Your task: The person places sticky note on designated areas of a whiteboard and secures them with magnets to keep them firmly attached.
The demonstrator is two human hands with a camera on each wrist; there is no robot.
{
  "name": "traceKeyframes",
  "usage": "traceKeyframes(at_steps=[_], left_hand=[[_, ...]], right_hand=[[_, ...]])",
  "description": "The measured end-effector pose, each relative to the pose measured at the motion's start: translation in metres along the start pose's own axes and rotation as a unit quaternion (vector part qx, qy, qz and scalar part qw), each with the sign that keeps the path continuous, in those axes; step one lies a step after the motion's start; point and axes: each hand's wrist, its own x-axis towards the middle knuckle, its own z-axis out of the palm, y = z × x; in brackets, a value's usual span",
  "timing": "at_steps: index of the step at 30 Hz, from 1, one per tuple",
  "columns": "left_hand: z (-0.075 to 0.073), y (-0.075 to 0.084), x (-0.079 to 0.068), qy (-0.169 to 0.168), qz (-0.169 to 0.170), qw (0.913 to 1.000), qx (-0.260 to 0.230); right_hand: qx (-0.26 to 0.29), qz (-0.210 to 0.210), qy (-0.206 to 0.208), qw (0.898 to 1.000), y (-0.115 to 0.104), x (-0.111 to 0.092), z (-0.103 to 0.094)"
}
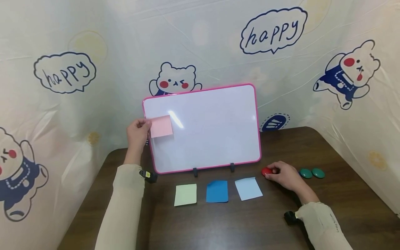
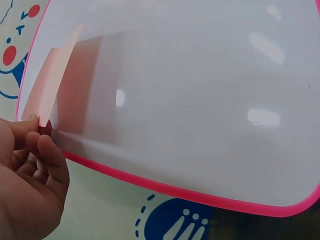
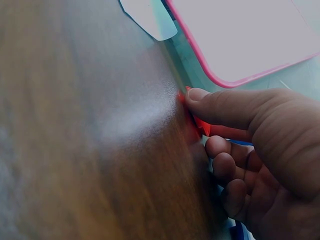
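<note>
At the whiteboard's (image 1: 212,128) left edge, my left hand (image 1: 138,133) pinches a pink sticky note (image 1: 161,126) between thumb and fingers. The left wrist view shows the note (image 2: 55,75) standing off the board's surface at an angle, with its shadow beside it. Right of the board, my right hand (image 1: 285,176) has its thumb and fingers round a round red magnet (image 1: 266,171) at the tabletop. From the right wrist, the magnet (image 3: 202,126) shows only partly, the thumb and fingers covering the rest.
In front of the board lie a pale green sticky note (image 1: 185,194), a dark blue one (image 1: 217,191) and a light blue one (image 1: 248,189). Two green magnets (image 1: 306,173) sit beyond my right hand. Black stand feet (image 1: 195,172) support the board. A printed curtain (image 1: 206,41) hangs behind the brown table (image 1: 200,229).
</note>
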Motion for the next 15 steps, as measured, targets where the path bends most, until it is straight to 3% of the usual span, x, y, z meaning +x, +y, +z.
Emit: traceKeyframes(at_steps=[15], left_hand=[[0.004,0.013,0.007,0.012,-0.003,0.9995,0.029]], right_hand=[[0.001,-0.004,0.001,1.0,-0.002,-0.002,0.0]])
